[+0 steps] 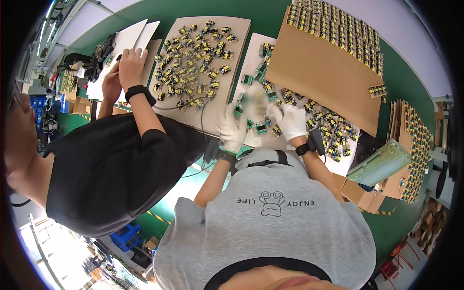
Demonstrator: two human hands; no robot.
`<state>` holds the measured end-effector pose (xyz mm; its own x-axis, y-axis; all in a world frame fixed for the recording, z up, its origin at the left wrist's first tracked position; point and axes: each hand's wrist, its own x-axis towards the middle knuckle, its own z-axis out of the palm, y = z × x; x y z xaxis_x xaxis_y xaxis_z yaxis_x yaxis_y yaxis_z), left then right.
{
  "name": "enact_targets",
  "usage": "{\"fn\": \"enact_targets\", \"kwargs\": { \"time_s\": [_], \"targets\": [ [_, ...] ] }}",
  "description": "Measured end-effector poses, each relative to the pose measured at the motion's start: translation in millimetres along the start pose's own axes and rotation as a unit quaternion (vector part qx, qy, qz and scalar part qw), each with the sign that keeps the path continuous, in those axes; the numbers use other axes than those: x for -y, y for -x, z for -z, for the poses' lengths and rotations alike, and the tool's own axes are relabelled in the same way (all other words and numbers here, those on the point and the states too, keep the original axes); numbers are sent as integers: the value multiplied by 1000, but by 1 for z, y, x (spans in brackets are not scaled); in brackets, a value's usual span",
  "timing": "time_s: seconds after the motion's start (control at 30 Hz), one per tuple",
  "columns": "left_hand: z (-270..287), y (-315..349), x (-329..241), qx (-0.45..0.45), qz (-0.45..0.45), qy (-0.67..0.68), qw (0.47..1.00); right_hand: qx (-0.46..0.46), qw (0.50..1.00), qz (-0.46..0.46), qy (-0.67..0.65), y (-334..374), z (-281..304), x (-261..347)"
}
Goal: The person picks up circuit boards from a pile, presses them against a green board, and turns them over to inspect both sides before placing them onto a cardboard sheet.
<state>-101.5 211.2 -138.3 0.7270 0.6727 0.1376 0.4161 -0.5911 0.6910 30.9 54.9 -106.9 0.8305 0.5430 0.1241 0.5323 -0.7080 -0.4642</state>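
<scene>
My left hand point(231, 129), in a white knitted glove, is at the near edge of the pale board, its fingers closed against a small green circuit board point(238, 110). Across from it, my right hand point(292, 122), also gloved, hovers low over the parts. Its thumb and fingers are apart, and nothing shows between them. A blurred patch between the hands hides what is there. More green circuit boards point(261, 127) lie just in front of my hands. Several small boards with yellow components point(333, 123) spread out beside my right hand.
To the left, a co-worker in black sits with bare hands point(131, 70) over white sheets. A pale panel point(237, 53) bears many yellow-topped boards. Brown cardboard point(324, 72) with neat rows of boards overlaps my work area. A clear plastic tray point(382, 162) leans at the right edge.
</scene>
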Motion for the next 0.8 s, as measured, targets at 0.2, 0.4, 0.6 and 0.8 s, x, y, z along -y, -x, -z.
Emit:
{"fn": "enact_targets", "kwargs": {
  "time_s": [0.2, 0.4, 0.6, 0.8],
  "targets": [
    [13, 18, 0, 12, -139, -73, 988, 171, 985, 15, -17, 8, 7, 20],
    [12, 23, 12, -12, -137, -66, 988, 19, 994, 27, 108, 9, -13, -1],
    [13, 11, -7, -26, -208, -56, 976, -11, 997, -5, -82, 17, -15, 0],
    [17, -12, -34, 27, -175, -105, 979, 114, 979, 164, -31, 19, 8, 29]
  ]
}}
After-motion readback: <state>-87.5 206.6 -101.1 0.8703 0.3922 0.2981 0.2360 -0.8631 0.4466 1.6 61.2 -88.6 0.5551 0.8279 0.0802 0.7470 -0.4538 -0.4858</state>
